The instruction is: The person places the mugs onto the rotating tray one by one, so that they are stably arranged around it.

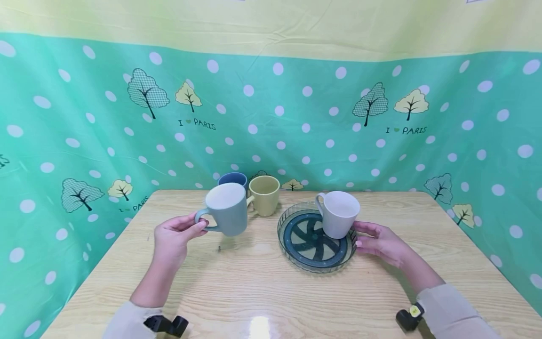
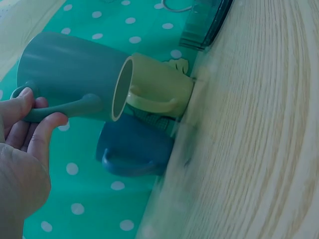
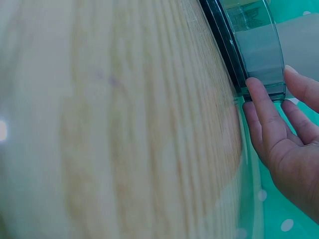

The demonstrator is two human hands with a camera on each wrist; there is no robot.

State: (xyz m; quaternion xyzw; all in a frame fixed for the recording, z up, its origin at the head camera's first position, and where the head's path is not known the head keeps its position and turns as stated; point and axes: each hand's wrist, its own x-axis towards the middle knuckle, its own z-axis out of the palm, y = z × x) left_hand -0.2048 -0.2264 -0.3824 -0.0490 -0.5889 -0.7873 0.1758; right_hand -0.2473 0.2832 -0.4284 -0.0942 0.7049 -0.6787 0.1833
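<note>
My left hand point(image 1: 175, 235) pinches the handle of a grey-blue mug point(image 1: 232, 219) and holds it upright above the table; its underside shows in the left wrist view. Just behind it stand a yellow mug point(image 1: 266, 200) and a dark blue mug point(image 2: 134, 147), partly hidden in the head view. A round see-through tray point(image 1: 315, 268) with a dark ring and swirl pattern carries a white mug point(image 1: 338, 216), upright at its right side. With fairly straight fingers, my right hand point(image 1: 383, 245) touches the tray's right wall, seen close in the right wrist view point(image 3: 261, 59).
The wooden table point(image 1: 254, 292) reaches back to a green dotted curtain point(image 1: 279, 122) printed with trees. The curtain also hangs along both sides. A small dark mark shows on the tabletop under the held mug.
</note>
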